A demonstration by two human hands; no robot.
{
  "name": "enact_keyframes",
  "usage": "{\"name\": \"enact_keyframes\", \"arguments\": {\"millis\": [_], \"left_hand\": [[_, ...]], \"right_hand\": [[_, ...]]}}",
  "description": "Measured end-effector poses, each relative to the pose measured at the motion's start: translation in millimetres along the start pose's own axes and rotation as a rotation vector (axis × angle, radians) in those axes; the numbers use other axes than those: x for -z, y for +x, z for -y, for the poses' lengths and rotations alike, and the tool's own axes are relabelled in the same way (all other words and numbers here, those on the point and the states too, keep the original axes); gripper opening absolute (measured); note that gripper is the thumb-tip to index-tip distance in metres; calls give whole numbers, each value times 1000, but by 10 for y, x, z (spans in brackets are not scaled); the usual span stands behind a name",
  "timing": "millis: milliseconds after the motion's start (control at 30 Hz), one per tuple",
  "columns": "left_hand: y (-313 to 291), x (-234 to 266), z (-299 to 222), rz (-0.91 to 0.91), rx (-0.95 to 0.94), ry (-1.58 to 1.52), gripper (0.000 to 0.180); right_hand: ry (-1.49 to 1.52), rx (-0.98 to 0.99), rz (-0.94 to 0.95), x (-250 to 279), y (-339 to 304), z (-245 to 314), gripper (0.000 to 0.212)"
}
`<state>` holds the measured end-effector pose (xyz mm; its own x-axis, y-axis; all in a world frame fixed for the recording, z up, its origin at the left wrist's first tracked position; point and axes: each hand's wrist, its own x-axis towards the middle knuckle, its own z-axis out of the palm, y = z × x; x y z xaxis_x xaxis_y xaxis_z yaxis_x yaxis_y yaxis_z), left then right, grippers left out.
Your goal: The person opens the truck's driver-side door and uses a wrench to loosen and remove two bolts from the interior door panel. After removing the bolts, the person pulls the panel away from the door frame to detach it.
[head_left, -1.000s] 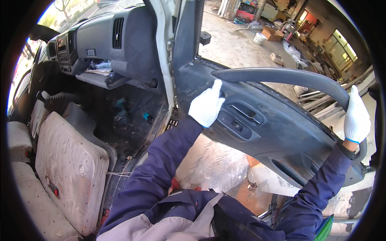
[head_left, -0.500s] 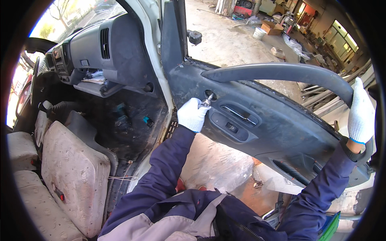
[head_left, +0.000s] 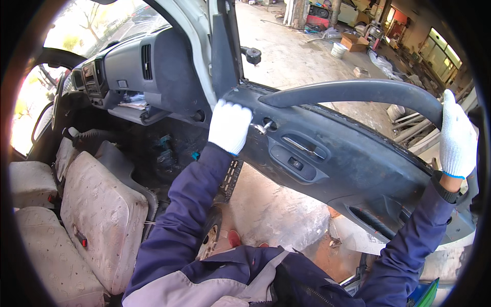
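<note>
My left hand point(head_left: 230, 125), in a white knit glove, is closed around the handle of a metal ratchet wrench point(head_left: 262, 128). The wrench's bright shaft reaches into a round recess in the grey inner panel of an open vehicle door point(head_left: 337, 163). My fingers hide most of the handle. My right hand point(head_left: 456, 135), gloved the same way, lies with straight fingers against the rear end of the door's curved window frame point(head_left: 358, 88). A chrome inner door handle point(head_left: 304, 146) and a window switch point(head_left: 295, 162) sit right of the wrench.
On the left is the cab with its dashboard point(head_left: 120, 61), open glovebox point(head_left: 134, 110) and stained seats point(head_left: 102, 220). A step plate point(head_left: 231, 180) lies below my left forearm. Beyond the door stand a cardboard box point(head_left: 354, 43), a white bucket point(head_left: 338, 50) and long pipes.
My left hand has moved up and left with the wrench handle, toward the door's hinge side. The door has swung slightly wider from the cab. My right hand keeps its place on the frame.
</note>
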<state>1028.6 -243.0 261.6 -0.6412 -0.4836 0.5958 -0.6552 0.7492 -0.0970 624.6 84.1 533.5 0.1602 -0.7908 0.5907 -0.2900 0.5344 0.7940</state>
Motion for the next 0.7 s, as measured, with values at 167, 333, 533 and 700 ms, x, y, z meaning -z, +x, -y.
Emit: {"name": "enact_keyframes", "arguments": {"millis": [167, 333, 533, 700], "left_hand": [[-18, 80, -253, 57, 144, -48, 17], [-221, -178, -475, 127, 353, -180, 30], [-359, -421, -833, 264, 728, -738, 41], [-209, -69, -388, 135, 263, -103, 15]], "right_hand": [[55, -31, 65, 19, 32, 53, 69], [9, -9, 51, 90, 66, 97, 69], [-46, 20, -79, 78, 67, 122, 71], [-26, 5, 21, 3, 56, 124, 72]]}}
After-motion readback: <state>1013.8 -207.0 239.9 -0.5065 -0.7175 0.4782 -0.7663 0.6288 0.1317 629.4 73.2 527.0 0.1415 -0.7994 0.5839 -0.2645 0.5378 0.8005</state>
